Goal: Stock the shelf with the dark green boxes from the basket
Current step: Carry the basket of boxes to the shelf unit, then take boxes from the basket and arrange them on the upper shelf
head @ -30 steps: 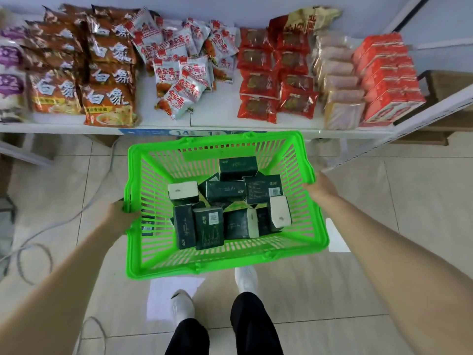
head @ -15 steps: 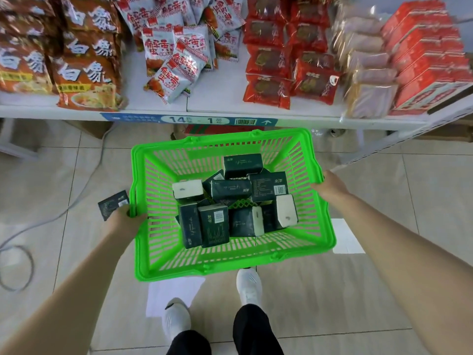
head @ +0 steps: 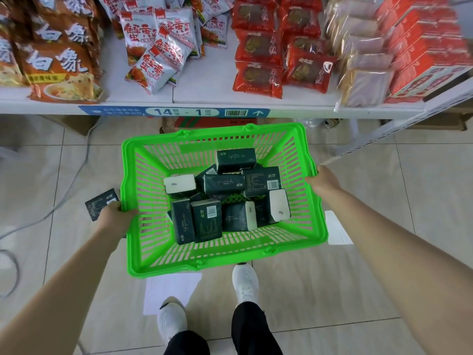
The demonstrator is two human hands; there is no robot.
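**Head view: green basket (head: 204,265) of dark green boxes (head: 224,184) held below the shelf (head: 307,108)**

Both hands are apart, one on each side of the green basket. The left hand (head: 116,216) is curled on its left rim and the right hand (head: 323,181) on its right rim. The dark green boxes lie jumbled inside the basket, some showing white ends. A dark packet (head: 101,204) sticks out just outside the left rim, touching the left hand; whether the fingers hold it I cannot tell. Beyond the basket's far rim runs the white shelf, carrying noodle bags (head: 58,70), snack packs (head: 158,52) and red packets (head: 258,78). White shoes (head: 245,283) stand beside the near rim.
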